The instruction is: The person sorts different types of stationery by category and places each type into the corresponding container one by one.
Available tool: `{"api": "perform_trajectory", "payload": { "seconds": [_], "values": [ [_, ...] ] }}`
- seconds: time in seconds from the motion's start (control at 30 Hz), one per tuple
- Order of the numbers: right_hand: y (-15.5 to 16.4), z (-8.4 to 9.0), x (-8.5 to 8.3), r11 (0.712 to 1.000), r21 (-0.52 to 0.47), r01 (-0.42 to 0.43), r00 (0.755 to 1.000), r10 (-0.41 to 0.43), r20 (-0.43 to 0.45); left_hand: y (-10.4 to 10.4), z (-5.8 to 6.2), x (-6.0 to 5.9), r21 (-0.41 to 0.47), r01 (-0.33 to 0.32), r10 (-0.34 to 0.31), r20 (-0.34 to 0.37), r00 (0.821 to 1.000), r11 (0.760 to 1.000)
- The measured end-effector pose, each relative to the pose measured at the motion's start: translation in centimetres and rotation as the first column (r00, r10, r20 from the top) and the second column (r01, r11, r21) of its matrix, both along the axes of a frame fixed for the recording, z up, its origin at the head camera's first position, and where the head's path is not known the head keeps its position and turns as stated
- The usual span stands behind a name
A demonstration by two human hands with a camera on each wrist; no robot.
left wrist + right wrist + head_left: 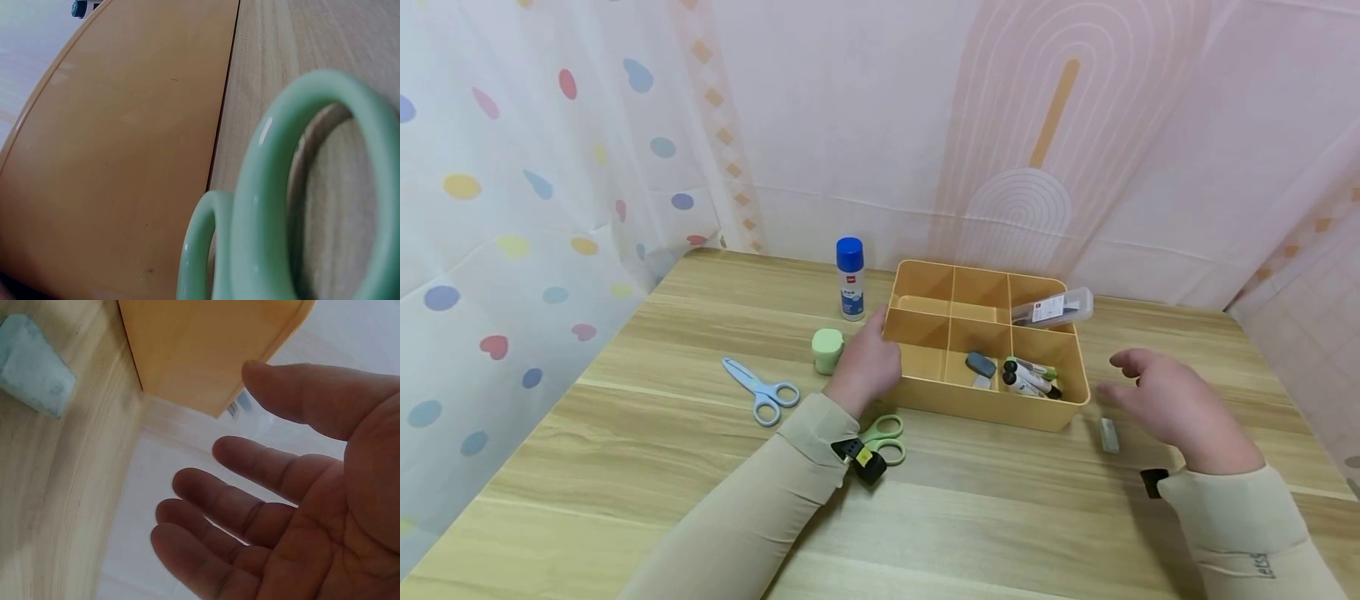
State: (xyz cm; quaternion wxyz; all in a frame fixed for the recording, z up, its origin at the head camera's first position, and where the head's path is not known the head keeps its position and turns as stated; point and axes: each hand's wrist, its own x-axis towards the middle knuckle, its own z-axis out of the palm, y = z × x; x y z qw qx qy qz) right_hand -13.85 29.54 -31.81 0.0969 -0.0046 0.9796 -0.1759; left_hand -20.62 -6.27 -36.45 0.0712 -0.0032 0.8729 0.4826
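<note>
A yellow-orange divided organizer box (981, 404) stands on the wooden table. At its left front corner my left hand (865, 367) holds the side wall; part of the fingers is hidden behind it. Beneath that wrist lie green-handled scissors (891, 451), whose finger loops (259, 206) loom large in the left wrist view. Off the box's right end, my right hand (1168, 404) hovers with fingers spread and an empty palm (312, 550). A small pale grey-green block (1109, 436), like an eraser, lies on the table just below it.
Markers (1030, 379) and a dark eraser (981, 363) lie in front compartments; a clear plastic case (1060, 308) leans out of the back right one. Left of the box are a blue-capped glue bottle (851, 279), a light green squarish container (827, 350) and blue scissors (762, 390).
</note>
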Motion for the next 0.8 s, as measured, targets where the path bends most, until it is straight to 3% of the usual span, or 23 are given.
{"api": "perform_trajectory", "payload": {
  "seconds": [0.2, 0.8],
  "values": [
    [0.4, -0.2, 0.1, 0.999, 0.04, -0.018, 0.997, 0.015, 0.069, -0.1, 0.0, 0.0, 0.002, 0.003, -0.003, 0.006, 1.0, 1.0],
    [-0.1, -1.5, -0.2, 0.989, 0.094, -0.116, 0.987, 0.104, 0.119, 0.0, 0.1, 0.1, 0.011, 0.008, -0.008, -0.003, 1.0, 1.0]
  ]
}}
